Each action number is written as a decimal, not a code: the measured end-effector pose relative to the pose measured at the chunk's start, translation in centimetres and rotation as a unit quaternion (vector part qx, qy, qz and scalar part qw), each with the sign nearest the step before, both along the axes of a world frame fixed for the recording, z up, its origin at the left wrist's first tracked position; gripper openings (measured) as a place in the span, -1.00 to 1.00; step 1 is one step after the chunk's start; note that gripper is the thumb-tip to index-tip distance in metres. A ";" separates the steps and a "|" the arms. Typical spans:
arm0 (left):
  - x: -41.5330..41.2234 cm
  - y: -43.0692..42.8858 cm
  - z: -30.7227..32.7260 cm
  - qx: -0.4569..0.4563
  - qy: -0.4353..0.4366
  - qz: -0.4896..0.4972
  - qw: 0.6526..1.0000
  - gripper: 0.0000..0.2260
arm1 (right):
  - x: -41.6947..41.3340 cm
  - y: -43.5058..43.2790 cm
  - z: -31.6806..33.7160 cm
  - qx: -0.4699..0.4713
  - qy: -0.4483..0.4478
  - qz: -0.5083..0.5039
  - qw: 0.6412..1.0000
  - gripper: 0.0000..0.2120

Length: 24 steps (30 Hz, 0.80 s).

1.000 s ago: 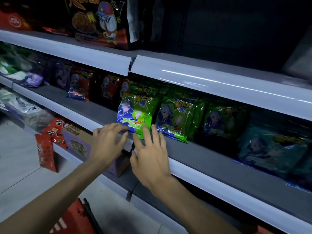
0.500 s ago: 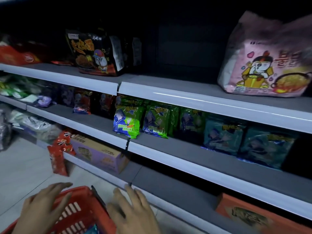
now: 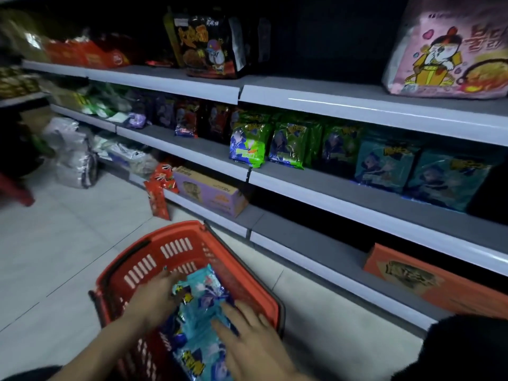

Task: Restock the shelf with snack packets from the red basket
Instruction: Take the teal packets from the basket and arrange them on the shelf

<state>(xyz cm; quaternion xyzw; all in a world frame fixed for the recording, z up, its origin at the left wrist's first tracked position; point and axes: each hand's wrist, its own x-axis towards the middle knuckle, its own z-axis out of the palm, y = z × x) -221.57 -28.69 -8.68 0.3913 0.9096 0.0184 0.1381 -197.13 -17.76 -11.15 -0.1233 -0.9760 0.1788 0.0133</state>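
Note:
The red basket (image 3: 165, 248) stands on the floor below the shelving. Several light-blue snack packets (image 3: 200, 303) lie inside it. My left hand (image 3: 154, 298) reaches into the basket and touches the left edge of the top packet. My right hand (image 3: 247, 334) lies with spread fingers on the packets' right side. On the middle shelf (image 3: 343, 193) stand green packets (image 3: 248, 145) and, further right, matching light-blue packets (image 3: 384, 166). Whether either hand has a hold on a packet is unclear through the blur.
A purple carton (image 3: 211, 193) and red packets (image 3: 159, 193) sit on the lowest shelf at left, an orange box (image 3: 428, 279) at right. The top shelf carries a black noodle bag (image 3: 209, 45) and a pink bag (image 3: 450, 53). Grey sacks (image 3: 74, 158) stand on the floor far left.
Both hands left the green packet on the middle shelf, dropped to the basket and now rest on the blue packets inside. The view tilted down and pulled back.

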 end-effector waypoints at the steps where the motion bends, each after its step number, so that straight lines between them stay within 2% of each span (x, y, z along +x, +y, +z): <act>1: 1.0 0.1 -0.8 -0.023 -0.015 -0.020 0.999 -0.63 | 0.1 -0.1 -0.4 0.010 -0.006 0.007 1.000 -0.46; 4: 3.6 0.8 -4.0 -0.097 -0.087 -0.041 0.991 -0.48 | -0.1 -0.2 -1.4 0.001 -0.008 0.001 1.000 -0.51; 7: 5.7 1.1 -6.7 -0.148 -0.133 -0.031 0.980 -0.45 | 0.2 -0.7 -2.2 -0.029 0.007 -0.024 0.999 -0.55; 11: 6.7 0.9 -7.9 -0.175 -0.129 -0.029 0.976 -0.48 | 0.8 -0.6 -2.2 -0.025 -0.053 -0.027 0.998 -0.53; 16: 5.9 1.0 -8.3 -0.223 -0.103 -0.003 0.969 -0.34 | 2.1 1.6 -2.8 0.049 -0.093 -0.067 0.992 -0.51; 18: 6.2 1.8 -8.5 -0.219 -0.139 0.006 0.966 -0.35 | 3.3 3.0 -2.9 0.061 -0.115 -0.082 0.988 -0.55; 22: 9.1 4.3 -9.8 -0.155 -0.271 0.029 0.950 -0.45 | 6.3 4.8 -3.1 0.050 -0.146 -0.085 0.984 -0.58; 24: 11.0 5.3 -11.2 -0.141 -0.293 0.031 0.945 -0.46 | 7.9 5.5 -3.4 0.045 -0.144 -0.088 0.985 -0.61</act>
